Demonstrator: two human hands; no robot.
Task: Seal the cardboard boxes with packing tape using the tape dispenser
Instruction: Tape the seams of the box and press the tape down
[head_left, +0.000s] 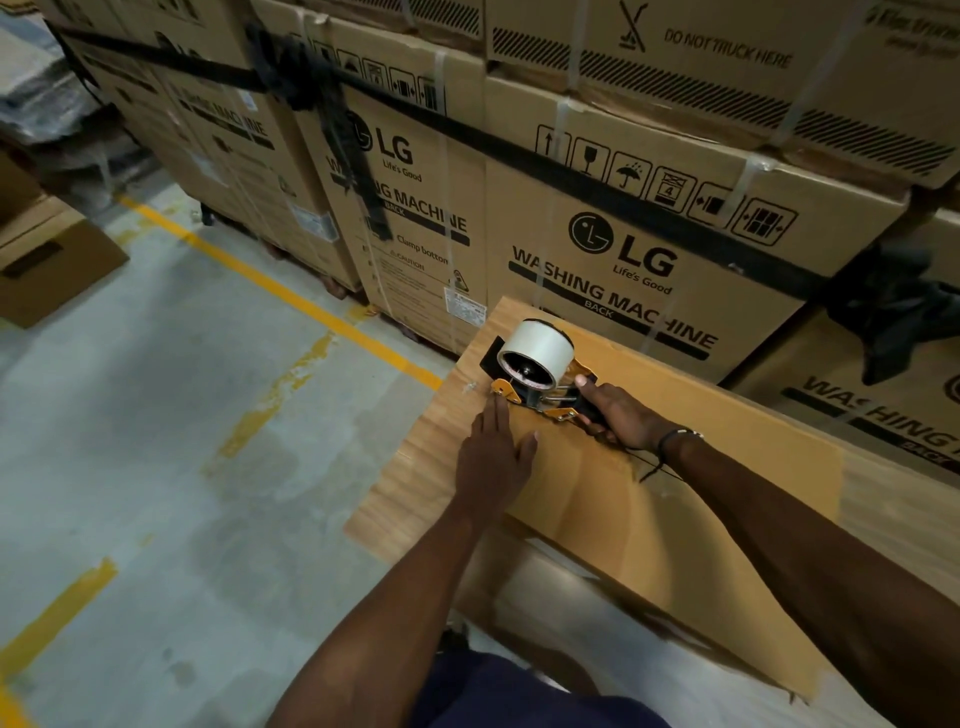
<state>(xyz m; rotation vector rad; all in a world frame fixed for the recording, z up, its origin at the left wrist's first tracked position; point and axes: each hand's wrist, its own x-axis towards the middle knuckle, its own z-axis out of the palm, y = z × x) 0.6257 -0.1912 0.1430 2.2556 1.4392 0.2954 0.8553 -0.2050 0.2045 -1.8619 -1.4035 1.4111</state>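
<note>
A flat brown cardboard box (701, 467) lies in front of me, its top flap facing up. On its far left end sits the tape dispenser (535, 374), black and orange, carrying a fat roll of pale tape (540, 345). My right hand (618, 415) grips the dispenser's handle, thumb laid along the top. My left hand (493, 457) lies flat on the box top just beside the dispenser's front end, fingers straight and pressing down. A shiny strip of tape (597, 499) runs along the box behind the dispenser.
A wall of strapped LG washing machine cartons (623, 249) stands right behind the box. Grey concrete floor (182, 415) with yellow lines (280, 286) stretches to the left. A smaller carton (47, 260) sits at the far left edge.
</note>
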